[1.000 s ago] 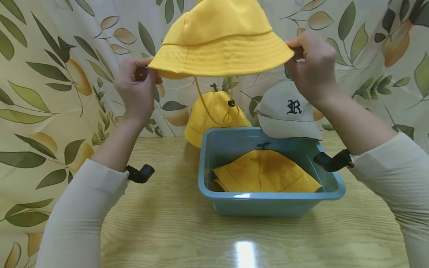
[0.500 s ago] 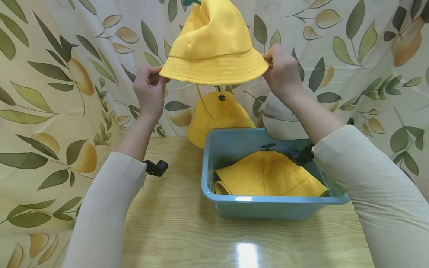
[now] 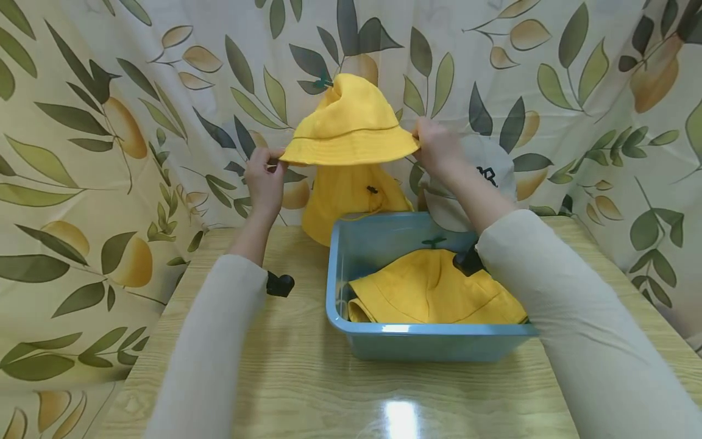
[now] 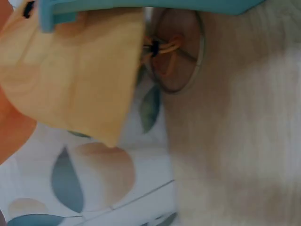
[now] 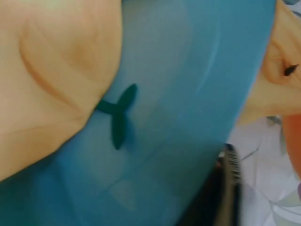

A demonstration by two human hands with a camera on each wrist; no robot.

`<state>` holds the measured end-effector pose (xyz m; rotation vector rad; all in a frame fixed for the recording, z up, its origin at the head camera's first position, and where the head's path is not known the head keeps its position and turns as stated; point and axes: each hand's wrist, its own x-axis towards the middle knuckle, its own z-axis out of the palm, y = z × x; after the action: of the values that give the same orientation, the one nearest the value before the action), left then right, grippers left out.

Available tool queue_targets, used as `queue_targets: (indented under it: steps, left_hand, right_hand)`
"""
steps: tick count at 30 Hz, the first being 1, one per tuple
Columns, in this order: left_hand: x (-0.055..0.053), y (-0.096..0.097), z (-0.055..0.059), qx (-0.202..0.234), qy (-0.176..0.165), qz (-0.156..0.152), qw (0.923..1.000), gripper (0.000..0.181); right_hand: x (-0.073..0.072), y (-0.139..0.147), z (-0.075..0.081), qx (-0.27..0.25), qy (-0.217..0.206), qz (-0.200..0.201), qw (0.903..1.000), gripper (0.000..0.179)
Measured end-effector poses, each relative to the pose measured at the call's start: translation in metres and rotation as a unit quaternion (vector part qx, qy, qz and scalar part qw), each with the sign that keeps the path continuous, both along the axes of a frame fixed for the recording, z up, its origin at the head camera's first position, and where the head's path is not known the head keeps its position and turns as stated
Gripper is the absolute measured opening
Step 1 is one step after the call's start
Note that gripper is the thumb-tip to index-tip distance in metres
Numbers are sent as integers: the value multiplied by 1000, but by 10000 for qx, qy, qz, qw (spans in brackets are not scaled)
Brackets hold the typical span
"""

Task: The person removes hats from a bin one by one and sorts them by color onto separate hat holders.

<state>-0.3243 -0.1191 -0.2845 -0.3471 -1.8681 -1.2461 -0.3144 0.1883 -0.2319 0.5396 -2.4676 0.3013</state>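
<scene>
A bright yellow bucket hat (image 3: 351, 134) with a green sprout on top is held up by its brim. My left hand (image 3: 265, 183) pinches the brim's left edge, and my right hand (image 3: 439, 149) grips the right edge. Directly behind and below it is a second yellow hat (image 3: 342, 204) with a chin cord, its top hidden. In the left wrist view a thin wire ring (image 4: 201, 56) lies beneath that hat's edge, with a toggled cord beside it. Another yellow hat (image 3: 422, 289) lies folded inside the blue bin (image 3: 439, 344); its green sprout (image 5: 117, 113) shows in the right wrist view.
A pale baseball cap (image 3: 496, 161) with dark lettering stands behind the bin, partly hidden by my right forearm. A leaf-patterned curtain (image 3: 181, 122) hangs along the back of the wooden table (image 3: 296, 378). My right sleeve (image 3: 548, 286) crosses over the bin's right side.
Both hands have lowered the bucket hat and carried it farther away, in front of the hat behind the bin. They have come closer together. The folded hat stays in the bin.
</scene>
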Motion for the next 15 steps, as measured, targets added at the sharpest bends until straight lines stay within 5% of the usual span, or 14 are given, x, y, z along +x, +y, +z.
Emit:
queue_targets:
  steps: [11, 15]
  left_hand:
    - [0, -2, -48, -431, -940, -217, 9944, 8]
    - [2, -5, -65, -643, -1062, -308, 9918, 8]
  right_hand:
    - [-6, 1, -30, 524, -1652, -404, 9840, 8]
    - [-2, -1, -42, 862, -1882, -395, 9776, 9]
